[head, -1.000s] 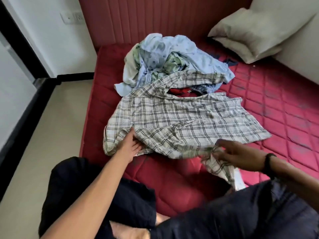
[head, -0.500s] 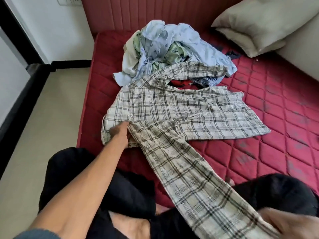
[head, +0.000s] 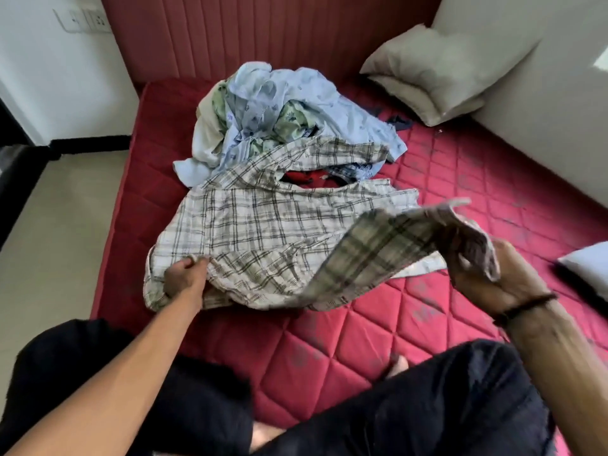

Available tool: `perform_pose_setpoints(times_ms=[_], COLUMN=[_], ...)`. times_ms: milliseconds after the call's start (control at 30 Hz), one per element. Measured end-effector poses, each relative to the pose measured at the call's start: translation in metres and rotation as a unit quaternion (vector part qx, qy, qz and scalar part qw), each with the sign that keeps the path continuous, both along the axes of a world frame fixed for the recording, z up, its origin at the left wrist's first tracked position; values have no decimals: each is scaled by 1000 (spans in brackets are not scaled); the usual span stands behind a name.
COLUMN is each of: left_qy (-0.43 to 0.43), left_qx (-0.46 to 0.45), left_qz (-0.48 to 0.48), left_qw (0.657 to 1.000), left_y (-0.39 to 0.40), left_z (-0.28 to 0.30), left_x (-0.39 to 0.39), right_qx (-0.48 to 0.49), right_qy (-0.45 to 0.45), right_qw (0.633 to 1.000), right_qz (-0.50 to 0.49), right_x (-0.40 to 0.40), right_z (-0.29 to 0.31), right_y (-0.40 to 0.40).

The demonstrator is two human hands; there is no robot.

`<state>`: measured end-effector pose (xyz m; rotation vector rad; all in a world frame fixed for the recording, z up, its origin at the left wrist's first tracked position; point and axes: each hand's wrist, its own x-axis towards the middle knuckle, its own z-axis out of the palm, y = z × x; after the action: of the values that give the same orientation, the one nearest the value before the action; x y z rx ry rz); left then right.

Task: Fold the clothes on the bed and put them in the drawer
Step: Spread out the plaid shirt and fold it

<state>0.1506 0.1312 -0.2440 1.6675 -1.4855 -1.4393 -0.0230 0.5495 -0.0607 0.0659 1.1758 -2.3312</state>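
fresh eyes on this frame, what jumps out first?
The plaid shirt spread across the middle of the red mattress: the left hand pinches its near-left edge while the right hand lifts a blurred sleeve at right. Behind it, a heap of pale blue and green clothes lies unfolded near the headboard, with a beige pillow propped in the far-right corner.

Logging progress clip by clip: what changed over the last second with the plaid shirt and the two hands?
The right hand pulled the sleeve of the plaid shirt out toward the person, then swung it up and back over the shirt's body; it now grips the lifted sleeve end. The left hand stayed at the shirt's near left edge, fingers pinching the fabric. The clothes pile and pillow are unchanged.
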Motion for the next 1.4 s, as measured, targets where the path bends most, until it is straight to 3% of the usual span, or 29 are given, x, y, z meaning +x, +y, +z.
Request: perform_pose_setpoints(times_ms=[67, 100, 167, 233, 367, 500, 633, 733, 800, 933, 1100, 1200, 1267, 1300, 1333, 1400], left_qy=[38, 72, 125, 149, 189, 148, 114, 127, 131, 146, 84, 75, 78, 52, 9, -58], left_qx=[35, 63, 96, 87, 82, 88, 144, 166, 137, 105, 144, 141, 50, -63, -198, -408], left_qz=[-10, -19, -26, -27, 6, -29, -181, -197, -196, -174, -167, -167, -129, -122, -140, -238], left_qw=[999, 995, 987, 985, 979, 985, 966, 958, 962, 968, 972, 973, 987, 989, 970, 879], left_y=[-5, -6, -3, 2, 12, 53, 118, 145, 150, 141, 136, 130, 118, 110, 102, 82], left_z=[-2, -1, -4, -4, 7, 20, 38, 42, 37, 29, 13, 12, 23, 30, 41, 55], left_x=[-2, -6, -9, -8, -6, -6, -23, -42, -49, -53, -40, -37, -31, -28, -25, -28], right_qx=[-78, -74, -48, 62, 345, 572, 640, 666, 647, 554, 649, 676, 678, 681, 685, 695], right_qy=[-72, -133, -227, -252, -173, 37, 64, 80, 58, -29, 34, 148, 293, 364, 424, 466], right_qw=[994, 983, 951, 943, 910, 784, 752, 729, 747, 825, 752, 712, 671, 636, 589, 511], right_qz=[-32, -101, -203, -210, -151, -237, -144, -137, -139, -106, -108, -114, -72, -14, 63, 197], right_x=[-32, -52, -94, -112, -124, -144, -157, -166, -170, -181, -180, -183, -193, -199, -205, -217], right_z=[-12, -17, -59, -111, -155, -152, -153, -155, -154, -143, -159, -163, -163, -165, -168, -167], right_y=[-5, -9, -11, -7, -12, -22, -22, -12, -3, 23, 36, 21, 5, -2, -11, -25])
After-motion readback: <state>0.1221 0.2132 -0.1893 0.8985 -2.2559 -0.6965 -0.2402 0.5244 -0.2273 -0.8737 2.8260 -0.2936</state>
